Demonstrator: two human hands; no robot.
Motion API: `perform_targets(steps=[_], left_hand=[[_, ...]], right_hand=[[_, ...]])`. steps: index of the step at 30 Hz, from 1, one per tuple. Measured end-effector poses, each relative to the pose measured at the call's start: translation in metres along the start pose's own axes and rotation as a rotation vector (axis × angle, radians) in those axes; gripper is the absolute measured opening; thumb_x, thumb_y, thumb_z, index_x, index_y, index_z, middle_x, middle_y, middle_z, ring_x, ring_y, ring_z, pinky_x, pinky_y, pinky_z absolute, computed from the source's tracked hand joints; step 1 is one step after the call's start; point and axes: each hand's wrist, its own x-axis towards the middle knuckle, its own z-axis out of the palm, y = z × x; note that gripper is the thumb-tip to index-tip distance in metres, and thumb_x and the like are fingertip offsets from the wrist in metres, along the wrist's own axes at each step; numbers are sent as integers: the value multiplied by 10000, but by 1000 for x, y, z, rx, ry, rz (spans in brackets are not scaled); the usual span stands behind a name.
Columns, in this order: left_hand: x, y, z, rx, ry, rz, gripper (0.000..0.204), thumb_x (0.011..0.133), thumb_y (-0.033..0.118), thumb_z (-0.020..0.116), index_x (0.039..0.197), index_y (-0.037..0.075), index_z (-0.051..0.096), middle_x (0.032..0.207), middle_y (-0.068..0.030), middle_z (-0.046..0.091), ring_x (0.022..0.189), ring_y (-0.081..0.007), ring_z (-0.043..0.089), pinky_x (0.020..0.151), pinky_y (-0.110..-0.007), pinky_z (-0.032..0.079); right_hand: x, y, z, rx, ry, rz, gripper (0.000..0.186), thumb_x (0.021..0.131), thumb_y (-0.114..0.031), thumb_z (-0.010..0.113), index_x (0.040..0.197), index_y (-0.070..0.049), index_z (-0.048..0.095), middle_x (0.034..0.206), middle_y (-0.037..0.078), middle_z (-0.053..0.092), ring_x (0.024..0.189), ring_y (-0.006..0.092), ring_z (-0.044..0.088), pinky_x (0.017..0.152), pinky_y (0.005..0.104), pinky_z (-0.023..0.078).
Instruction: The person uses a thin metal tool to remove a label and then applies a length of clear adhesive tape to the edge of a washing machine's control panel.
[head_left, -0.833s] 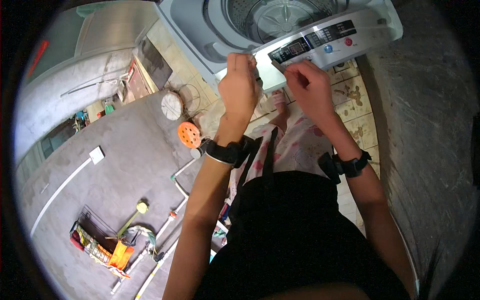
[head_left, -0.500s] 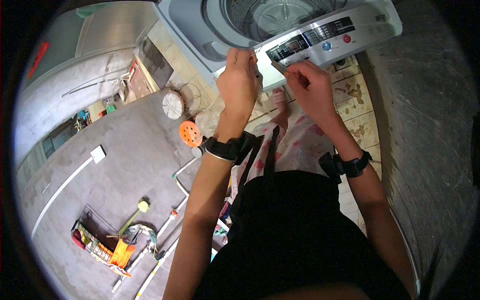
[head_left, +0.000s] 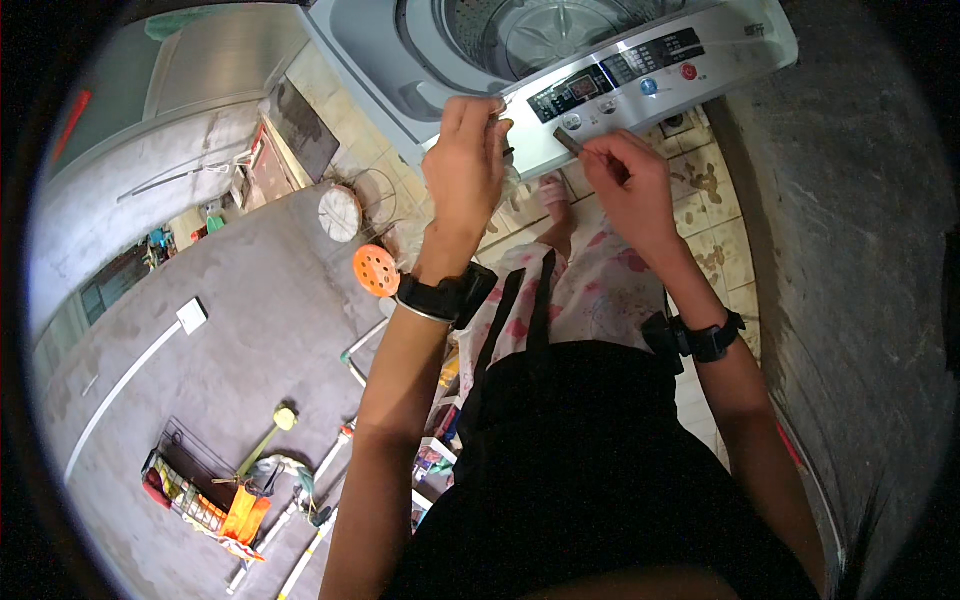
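In front of me is a grey top-loading washing machine [head_left: 560,155], its lid up and its drum [head_left: 545,40] showing. My left hand [head_left: 465,165] is over the near left corner of its panel, fingers curled in. A small dark bit and something see-through show beside those fingers, but I cannot make out what they are. Just right of it, my right hand [head_left: 625,180] pinches a thin, flat, dark strip [head_left: 567,141]. The strip's free end points up and left toward the round knobs on the control panel [head_left: 615,75].
An orange round stool top [head_left: 376,271] and a whitish round lid-like thing [head_left: 340,213] stand left of my forearm. White pipes and a hanging wire basket [head_left: 185,490] run along the grey wall. On the right rises a dark grey wall [head_left: 850,250].
My left hand has shifted slightly left, away from the panel. My right hand has drawn a little down and right with the strip, which now shows more clearly.
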Motion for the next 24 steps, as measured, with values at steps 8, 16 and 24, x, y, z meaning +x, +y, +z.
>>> perform_targets(steps=[8,16,24], left_hand=[[7,15,4,168,-99,-109,29,829,75,550,858,72,552,873,-101,537,726,-337,572,594,-381,453],[-2,3,-1,179,-126,-64,92,801,45,556,879,85,525,871,-83,527,706,-330,570,575,-396,451],[2,2,-5,-12,-14,36,138,790,50,593,912,75,533,899,-77,536,712,-322,571,581,-396,457]], right_hand=[[-1,-4,5,-21,-9,4,79,785,-62,604,837,-4,590,699,77,529,571,161,516,531,283,418],[-8,2,0,30,45,1,48,807,8,576,851,29,577,725,27,521,596,64,444,523,202,360],[-9,6,-3,-3,42,23,102,781,-74,618,863,-16,602,698,75,551,578,158,544,545,276,440]])
